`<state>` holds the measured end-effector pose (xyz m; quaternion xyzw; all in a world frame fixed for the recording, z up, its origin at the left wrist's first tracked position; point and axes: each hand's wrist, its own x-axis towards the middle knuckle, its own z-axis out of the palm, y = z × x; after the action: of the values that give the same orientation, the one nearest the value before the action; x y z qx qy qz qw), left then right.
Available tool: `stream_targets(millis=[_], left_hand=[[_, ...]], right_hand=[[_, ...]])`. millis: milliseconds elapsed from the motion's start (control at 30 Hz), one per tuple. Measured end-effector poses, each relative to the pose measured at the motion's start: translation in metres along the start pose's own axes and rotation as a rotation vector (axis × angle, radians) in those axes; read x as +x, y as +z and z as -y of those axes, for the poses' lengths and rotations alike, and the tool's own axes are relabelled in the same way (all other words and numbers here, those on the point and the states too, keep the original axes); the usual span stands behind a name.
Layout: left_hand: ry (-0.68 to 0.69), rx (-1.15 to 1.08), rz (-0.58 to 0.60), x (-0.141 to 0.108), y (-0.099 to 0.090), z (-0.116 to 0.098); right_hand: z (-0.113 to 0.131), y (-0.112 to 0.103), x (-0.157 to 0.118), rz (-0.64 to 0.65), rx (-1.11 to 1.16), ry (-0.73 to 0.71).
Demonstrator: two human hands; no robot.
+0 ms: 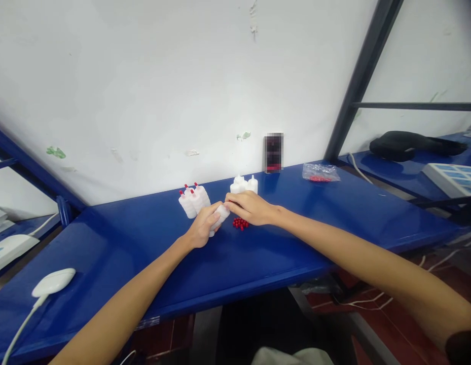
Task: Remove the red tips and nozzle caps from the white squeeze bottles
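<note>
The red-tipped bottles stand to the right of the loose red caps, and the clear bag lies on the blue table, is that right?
Not quite: the red-tipped bottles stand to the left of the loose red caps, as the head view shows. The clear bag does lie on the blue table.

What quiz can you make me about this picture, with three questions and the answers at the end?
1. Which hand is wrapped around something white?
2. True or false: every standing bottle has a red tip.
3. The small red pieces lie nearest to: A) the clear bag; B) the right hand; C) the black box.

Key: 1. The left hand. 2. False: the white-tipped bottles have no red. 3. B.
</note>
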<state>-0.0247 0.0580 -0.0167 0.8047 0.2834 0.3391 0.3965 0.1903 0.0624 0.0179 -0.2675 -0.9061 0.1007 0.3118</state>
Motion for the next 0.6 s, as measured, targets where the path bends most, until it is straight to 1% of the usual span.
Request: stream_targets(millis=[133,333,433,500,600], left_hand=[[0.022,-0.006,0.006,-0.0012,0.0008,0.0034],[0.114,0.104,-0.071,-0.0052,0.0046,0.0034],[0.135,0.132,-0.096,-0.0055,0.0058,0.0044],[0.141,0.096,-0.099,-0.0044,0.0062,0.0056],[0.123,-0.036,-0.084,-0.0019,0.0068,0.0063]], right_hand=[[0.0008,0.0026,-0.0009,0.006,0.025,0.002],[0.003,0.0022,-0.0022,0.004,0.05,0.019],[0.0027,0.0017,-0.0018,-0.018,0.117,0.04],[0.0016,0.0025,-0.0016,-0.048,0.184,0.05],[-0.0008,0.0038,-0.0013,-0.085,0.26,0.058]])
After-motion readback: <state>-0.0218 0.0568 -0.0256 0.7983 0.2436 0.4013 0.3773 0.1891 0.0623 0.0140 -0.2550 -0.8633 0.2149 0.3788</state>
